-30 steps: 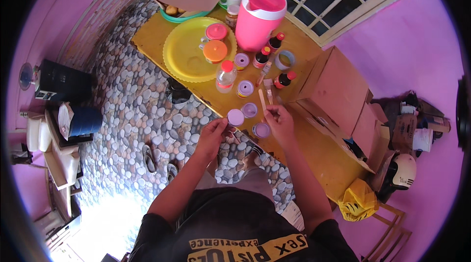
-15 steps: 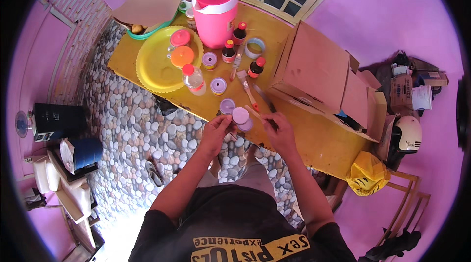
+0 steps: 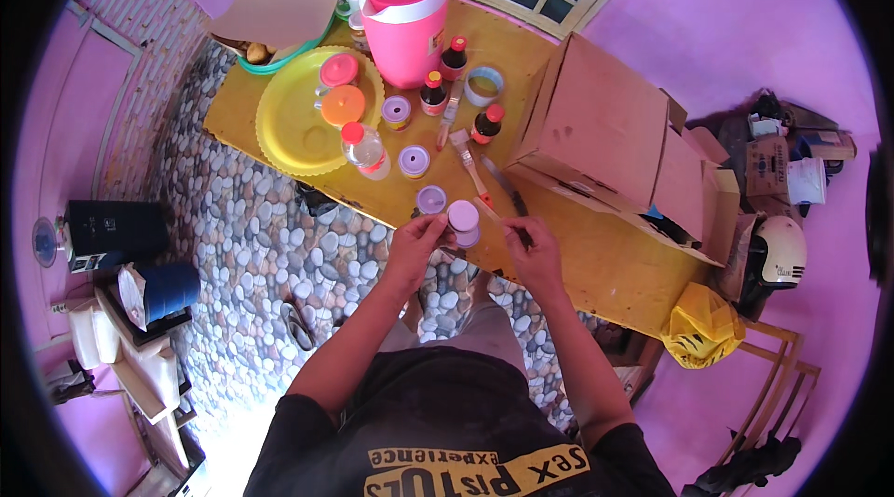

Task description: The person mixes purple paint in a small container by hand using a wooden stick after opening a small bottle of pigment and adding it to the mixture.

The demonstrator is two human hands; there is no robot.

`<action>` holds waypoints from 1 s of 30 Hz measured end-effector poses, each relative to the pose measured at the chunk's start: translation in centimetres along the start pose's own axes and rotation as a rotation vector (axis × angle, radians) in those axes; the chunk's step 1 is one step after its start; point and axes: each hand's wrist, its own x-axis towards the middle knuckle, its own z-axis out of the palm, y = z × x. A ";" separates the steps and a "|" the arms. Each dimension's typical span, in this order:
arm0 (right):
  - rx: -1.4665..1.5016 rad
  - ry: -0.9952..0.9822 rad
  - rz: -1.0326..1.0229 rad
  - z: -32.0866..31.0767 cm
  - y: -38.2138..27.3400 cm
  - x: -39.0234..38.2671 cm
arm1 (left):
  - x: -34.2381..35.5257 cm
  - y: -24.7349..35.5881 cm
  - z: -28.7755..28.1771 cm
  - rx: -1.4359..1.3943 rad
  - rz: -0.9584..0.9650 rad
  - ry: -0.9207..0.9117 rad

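Observation:
Over the table's front edge, my left hand (image 3: 417, 250) pinches a round pale-purple lid (image 3: 463, 215) by its left side. Just below that lid shows another purple round piece (image 3: 468, 239), mostly covered; whether they touch I cannot tell. My right hand (image 3: 534, 255) has its fingers closed on a thin wooden stick (image 3: 492, 210), whose tip points left toward the lid. A purple lid (image 3: 431, 200) lies on the table beyond my left hand. Further back stand two small cans with purple tops, one can (image 3: 413, 162) nearer and another can (image 3: 396, 112) behind it.
Two brushes, one brush (image 3: 470, 166) nearer, and a dark blade-like tool (image 3: 504, 186) lie mid-table. Around them are dark sauce bottles (image 3: 486, 124), a tape roll (image 3: 483, 85), a clear bottle (image 3: 365, 150), a yellow tray (image 3: 279, 129) and a pink jug (image 3: 402, 27). Cardboard boxes (image 3: 596, 124) stand right.
The lid in my left hand has shifted slightly right. My right hand has moved a little right and down, and the stick's tip sits slightly farther from the lid.

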 end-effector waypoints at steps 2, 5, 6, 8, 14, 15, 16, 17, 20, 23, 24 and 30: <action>0.028 0.040 -0.003 0.2 -0.2 0.0 | 0.0 0.0 0.0 -0.012 0.003 0.005; -0.003 0.010 0.001 0.0 -0.7 0.1 | 0.0 0.3 0.0 -0.001 -0.035 0.028; -0.026 -0.007 0.003 0.1 -0.8 0.0 | 0.0 0.4 0.1 0.009 -0.036 0.029; -0.048 -0.027 0.003 0.3 -0.7 0.0 | 0.0 0.5 0.2 0.018 -0.034 0.035; -0.010 0.073 -0.027 0.9 -0.7 -0.2 | 0.1 0.7 0.5 0.039 0.012 0.047; -0.014 0.057 -0.023 1.0 -0.9 -0.2 | 0.1 0.7 0.5 0.037 0.012 0.048; -0.018 0.042 -0.021 1.0 -1.0 -0.2 | 0.1 0.7 0.5 0.035 0.013 0.049; -0.019 0.041 -0.022 1.0 -0.9 -0.3 | 0.1 0.7 0.6 0.034 0.014 0.050; -0.073 0.031 -0.073 1.2 -0.2 -0.7 | 0.1 0.6 0.8 0.080 0.009 0.048; -0.054 0.020 -0.077 1.7 -0.1 -1.2 | 0.1 0.5 0.9 0.041 0.014 0.048; -0.062 0.009 -0.041 1.9 -0.2 -1.5 | 0.2 0.5 0.9 0.031 0.008 0.048; -0.003 -0.001 0.050 2.6 0.0 -2.4 | 0.3 0.0 0.8 0.023 -0.001 0.060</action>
